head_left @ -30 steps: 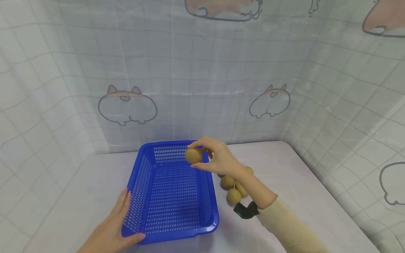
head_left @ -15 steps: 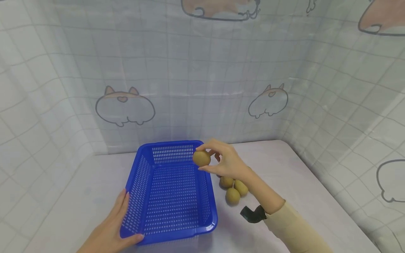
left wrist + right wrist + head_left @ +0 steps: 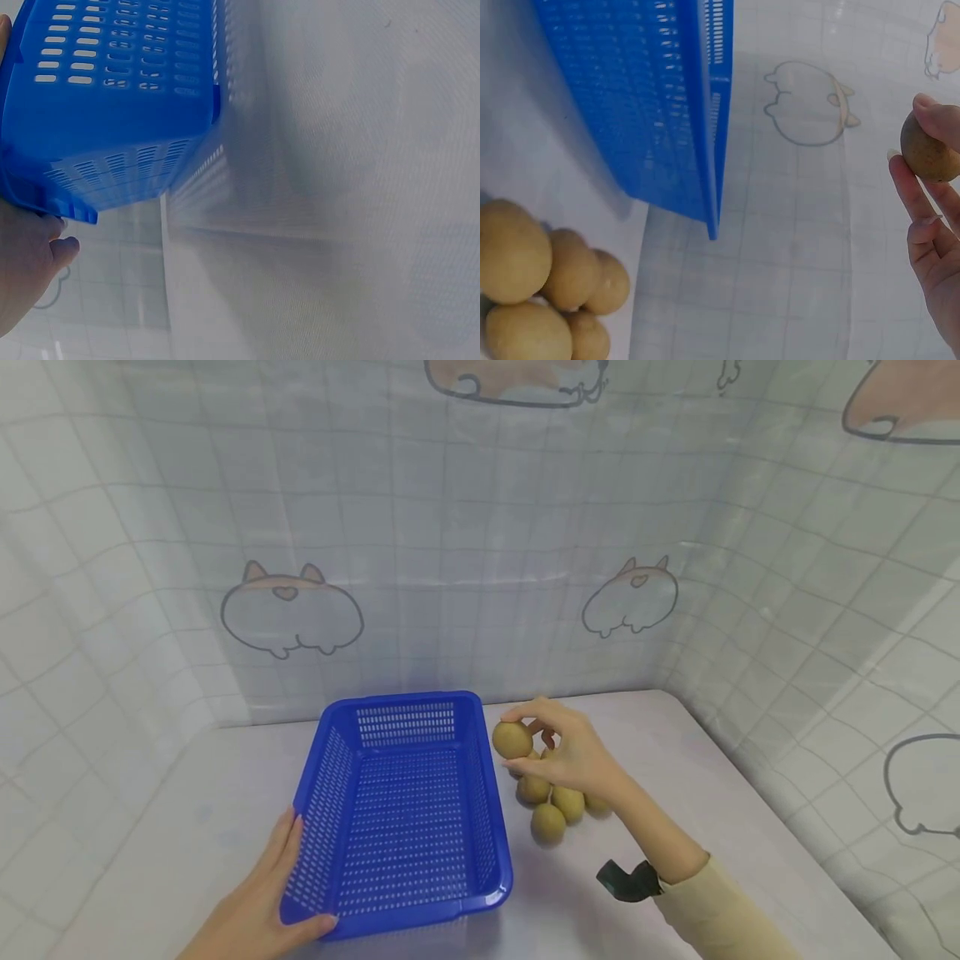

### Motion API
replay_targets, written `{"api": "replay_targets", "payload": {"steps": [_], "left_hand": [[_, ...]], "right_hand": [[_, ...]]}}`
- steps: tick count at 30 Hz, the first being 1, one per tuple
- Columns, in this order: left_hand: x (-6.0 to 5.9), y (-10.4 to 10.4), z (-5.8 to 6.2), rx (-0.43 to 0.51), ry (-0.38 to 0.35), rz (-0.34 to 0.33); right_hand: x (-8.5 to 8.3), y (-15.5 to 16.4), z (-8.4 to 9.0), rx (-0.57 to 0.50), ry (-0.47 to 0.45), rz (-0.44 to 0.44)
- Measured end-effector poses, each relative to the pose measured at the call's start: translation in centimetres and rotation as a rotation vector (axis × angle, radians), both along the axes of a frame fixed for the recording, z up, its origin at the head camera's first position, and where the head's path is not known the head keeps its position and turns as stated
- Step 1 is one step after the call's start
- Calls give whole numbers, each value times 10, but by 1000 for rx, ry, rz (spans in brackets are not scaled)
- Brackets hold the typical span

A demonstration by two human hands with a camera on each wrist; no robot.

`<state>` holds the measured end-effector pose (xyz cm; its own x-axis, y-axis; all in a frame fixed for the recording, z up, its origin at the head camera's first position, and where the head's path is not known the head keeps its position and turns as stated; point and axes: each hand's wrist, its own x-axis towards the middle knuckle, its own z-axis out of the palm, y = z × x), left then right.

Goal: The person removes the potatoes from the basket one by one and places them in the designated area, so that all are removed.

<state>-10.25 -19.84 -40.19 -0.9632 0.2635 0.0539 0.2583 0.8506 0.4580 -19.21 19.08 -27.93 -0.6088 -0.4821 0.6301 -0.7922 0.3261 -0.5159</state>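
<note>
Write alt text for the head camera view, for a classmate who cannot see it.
A person's right hand pinches a brown round fruit just right of an empty blue basket. The left hand grips the basket's near left corner. More such fruits lie clustered on the white table.

White table (image 3: pixel 675 752), grid-patterned wall sheet (image 3: pixel 465 527) with cartoon corgis

Right hand (image 3: pixel 573 752) carried potato (image 3: pixel 512 739) off basket (image 3: pixel 330 760)
</note>
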Motion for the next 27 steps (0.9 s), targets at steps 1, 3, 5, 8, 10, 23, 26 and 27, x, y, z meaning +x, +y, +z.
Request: {"api": "replay_targets", "payload": {"steps": [1, 3, 5, 8, 10, 23, 26, 27], "left_hand": [[0, 0, 0, 1, 3, -3], [0, -1, -1, 0, 8, -7], [0, -2, -2, 2, 16, -13], [0, -3, -4, 3, 29, -18], [-1, -3, -4, 6, 36, -23], [-2, -4, -4, -2, 17, -22], [-2, -4, -4, -5, 19, -21], [-2, -4, -4, -6, 25, -21]], "right_hand": [[1, 2, -1, 2, -7, -12], [3, 7, -4, 9, -14, -38], [5, 12, -6, 15, -6, -57], [6, 18, -9, 22, 23, -80], [8, 22, -10, 23, 46, -94], [13, 44, -21, -10, 96, -127], [15, 49, -24, -10, 80, -140], [15, 50, -25, -8, 69, -145]]}}
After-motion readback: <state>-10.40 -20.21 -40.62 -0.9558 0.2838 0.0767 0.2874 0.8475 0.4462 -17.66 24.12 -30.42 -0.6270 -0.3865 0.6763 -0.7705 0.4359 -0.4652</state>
